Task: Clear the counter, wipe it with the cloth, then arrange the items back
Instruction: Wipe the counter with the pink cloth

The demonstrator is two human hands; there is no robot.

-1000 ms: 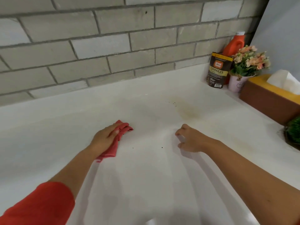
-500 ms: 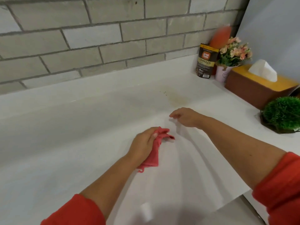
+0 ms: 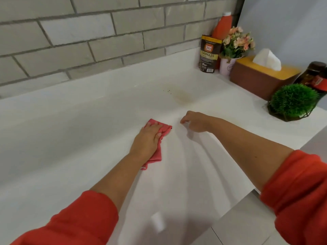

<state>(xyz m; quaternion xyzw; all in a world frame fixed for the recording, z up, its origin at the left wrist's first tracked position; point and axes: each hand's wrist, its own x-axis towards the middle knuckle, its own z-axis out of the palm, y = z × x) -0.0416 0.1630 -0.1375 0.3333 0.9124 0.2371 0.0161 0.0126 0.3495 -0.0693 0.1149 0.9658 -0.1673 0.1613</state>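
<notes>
My left hand (image 3: 147, 140) lies flat on a red cloth (image 3: 165, 129) and presses it onto the white counter (image 3: 70, 138) near the middle. The cloth's tail sticks out beside the wrist. My right hand (image 3: 194, 122) rests just right of the cloth, its fingers loosely curled with the tips on the counter, holding nothing. A brownish stain (image 3: 182, 96) with a few dark specks lies on the counter beyond both hands.
Grouped at the back right corner are a granules pouch (image 3: 209, 53), an orange bottle (image 3: 223, 26), a flower pot (image 3: 235, 43), a tissue box (image 3: 261, 76), a green ball plant (image 3: 293, 101) and a dark jar (image 3: 315, 75). A grey brick wall runs behind.
My left hand has slid the cloth to the right and then forward, and now lies flatter on it. My right hand stays in about the same spot.
</notes>
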